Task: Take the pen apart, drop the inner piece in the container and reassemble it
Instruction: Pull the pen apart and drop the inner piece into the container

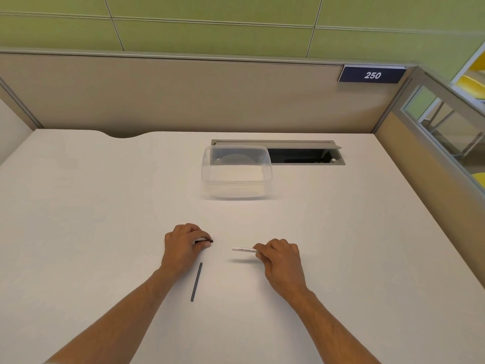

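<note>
The pen is in separate parts on a white table (105, 206). My left hand (183, 243) is closed around a short black pen piece (207, 241), whose tip sticks out to the right of my fingers. My right hand (280, 256) grips the white pen barrel (242, 249), which points left just above the table. A thin dark inner rod (196, 281) lies loose on the table beside my left wrist. A clear plastic container (236, 172) with no lid stands further back, in the middle.
Behind the container an open cable hatch (304, 155) is set into the tabletop. A beige partition (183, 95) closes the back, with a blue "250" sign (372, 74) at the upper right. A glass-panelled divider runs along the right edge.
</note>
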`<state>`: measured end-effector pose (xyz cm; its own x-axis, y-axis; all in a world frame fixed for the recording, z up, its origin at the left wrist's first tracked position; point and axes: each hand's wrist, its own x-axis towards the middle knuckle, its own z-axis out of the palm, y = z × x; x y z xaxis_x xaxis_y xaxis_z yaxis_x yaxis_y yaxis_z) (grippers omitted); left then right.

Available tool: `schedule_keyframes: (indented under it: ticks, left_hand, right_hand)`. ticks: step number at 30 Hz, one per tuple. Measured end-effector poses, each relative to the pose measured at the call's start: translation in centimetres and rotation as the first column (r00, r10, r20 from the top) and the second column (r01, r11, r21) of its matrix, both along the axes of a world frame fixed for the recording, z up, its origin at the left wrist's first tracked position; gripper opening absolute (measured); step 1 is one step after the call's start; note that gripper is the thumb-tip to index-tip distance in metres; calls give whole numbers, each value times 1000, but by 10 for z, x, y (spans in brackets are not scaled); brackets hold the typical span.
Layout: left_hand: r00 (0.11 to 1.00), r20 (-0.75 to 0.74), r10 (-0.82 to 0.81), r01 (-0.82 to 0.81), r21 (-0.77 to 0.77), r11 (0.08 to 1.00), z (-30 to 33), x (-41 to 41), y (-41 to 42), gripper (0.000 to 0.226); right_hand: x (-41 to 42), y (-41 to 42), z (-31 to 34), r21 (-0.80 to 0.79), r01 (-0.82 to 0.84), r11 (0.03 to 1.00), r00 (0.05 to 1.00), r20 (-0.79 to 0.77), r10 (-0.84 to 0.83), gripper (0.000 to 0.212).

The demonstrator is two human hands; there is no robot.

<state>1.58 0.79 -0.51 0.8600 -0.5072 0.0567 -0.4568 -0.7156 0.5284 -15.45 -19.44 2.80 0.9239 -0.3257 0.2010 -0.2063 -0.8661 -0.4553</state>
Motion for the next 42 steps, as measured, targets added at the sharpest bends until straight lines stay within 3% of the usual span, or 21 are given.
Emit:
schedule_keyframes:
  ticks: [4,9,11,13,15,19,24,28,30,33,36,42]
  left_hand:
    - [1000,17,-17,17,-7,1000,-1,-1,2,14]
    - [995,99,17,-10,-64,998,-6,-9,17,40]
    - [989,129,70,-60,-86,995,-6,-12,24,49]
    - [986,143,86,-77,-64,995,-8,-15,31,54]
    - [986,149,77,-77,-4,997,-12,-18,39,58]
    - [994,89,64,-72,84,994,-24,-20,47,57]
    - [998,55,27,-34,133,991,-27,-18,44,58]
    - [999,41,-11,5,141,990,-30,-17,48,62]
    - [999,30,-23,19,138,990,-31,-16,50,64]
    - [997,39,-69,62,170,983,-32,-16,53,69]
    - [994,65,-87,72,206,976,-34,-15,55,73]
    - [993,99,-68,44,229,972,-35,-17,52,72]
  right_hand:
    - [1,1,-2,-7,-2,1000,1000,10,3,18]
    - [0,0,-7,29,-16,999,999,-48,18,18]
    - [0,0,-10,78,-26,997,995,-99,34,19]
    - [0,0,-11,230,18,973,987,-157,19,20]
    - [-1,1,-11,408,108,907,977,-210,-22,24]
    - [-2,1,-8,539,114,834,974,-225,12,40]
    - [0,4,3,796,125,592,987,-162,10,33]
    - [2,5,7,900,62,431,997,-71,5,27]
    - [3,5,9,897,48,439,999,-55,3,21]
    - [7,7,9,877,67,475,998,-65,-20,29]
    - [12,12,9,856,109,505,993,-67,-101,8]
    - [21,20,6,727,121,676,992,-65,-108,19]
